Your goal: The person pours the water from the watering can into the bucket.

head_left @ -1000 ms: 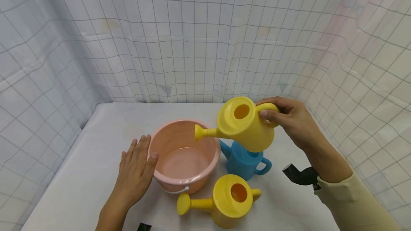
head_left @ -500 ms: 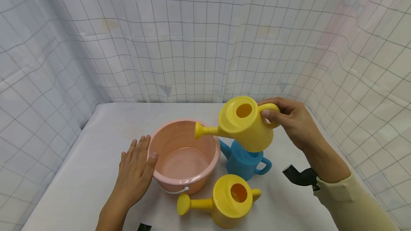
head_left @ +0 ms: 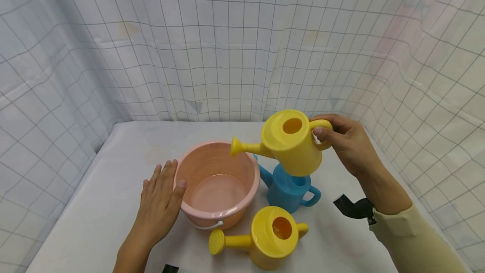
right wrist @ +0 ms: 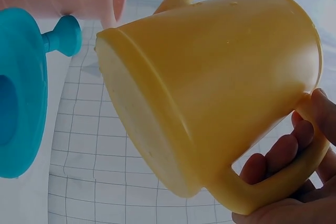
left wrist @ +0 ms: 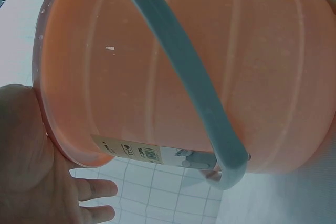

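Note:
My right hand [head_left: 346,144] grips the handle of a yellow watering can [head_left: 293,148], raised with its spout pointing left over the right rim of a pink bucket [head_left: 250,199]. In the right wrist view my fingers [right wrist: 281,153] curl through the handle, and water drops cling to the can [right wrist: 220,72]. My left hand [head_left: 161,205] rests with straight fingers against the bucket's left rim. Seen from the left wrist, the bucket [left wrist: 173,66] has a grey-white carry handle [left wrist: 184,72] and a label [left wrist: 152,153]. A shallow layer of water shows inside it.
A blue watering can [head_left: 286,193] stands right of the bucket, partly under the raised can. A second yellow watering can [head_left: 270,239] stands at the front, its spout toward the bucket. White gridded curtains [head_left: 235,54] enclose the white table [head_left: 151,138] at the back and sides.
The raised watering can has moved up and slightly right, and it has tilted back so its spout sits a little higher. My left hand and the bucket have stayed put.

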{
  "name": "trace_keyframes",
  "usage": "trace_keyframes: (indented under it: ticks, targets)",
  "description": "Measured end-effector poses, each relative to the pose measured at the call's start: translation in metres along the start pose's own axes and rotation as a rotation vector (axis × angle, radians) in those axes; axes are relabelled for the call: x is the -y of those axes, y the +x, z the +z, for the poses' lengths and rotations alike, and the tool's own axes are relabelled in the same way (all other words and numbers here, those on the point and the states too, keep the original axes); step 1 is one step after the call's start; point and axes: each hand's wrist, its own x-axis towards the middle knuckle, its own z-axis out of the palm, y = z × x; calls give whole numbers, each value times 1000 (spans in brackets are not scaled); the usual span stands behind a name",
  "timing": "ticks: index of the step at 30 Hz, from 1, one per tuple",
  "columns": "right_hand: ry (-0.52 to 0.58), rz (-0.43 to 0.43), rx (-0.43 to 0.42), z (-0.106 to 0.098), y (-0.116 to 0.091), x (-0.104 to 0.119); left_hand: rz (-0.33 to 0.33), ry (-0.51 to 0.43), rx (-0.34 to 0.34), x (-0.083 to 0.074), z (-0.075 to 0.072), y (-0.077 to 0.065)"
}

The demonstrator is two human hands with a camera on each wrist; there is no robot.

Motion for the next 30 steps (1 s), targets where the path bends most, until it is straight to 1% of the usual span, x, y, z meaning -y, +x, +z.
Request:
trace_keyframes:
  ticks: [7,14,21,30]
  targets:
    - [108,-55,-24,-3,3,-8,2,4,-1,0,0,0]
    - [183,-70,-82,-6,6,-13,0,15,-2,0,-1,0]
    - [282,-112,-93,-8,8,-18,3,16,-3,-1,-1,0]
    - [347,-124,-128,-8,12,-26,-9,24,10,-1,-2,1]
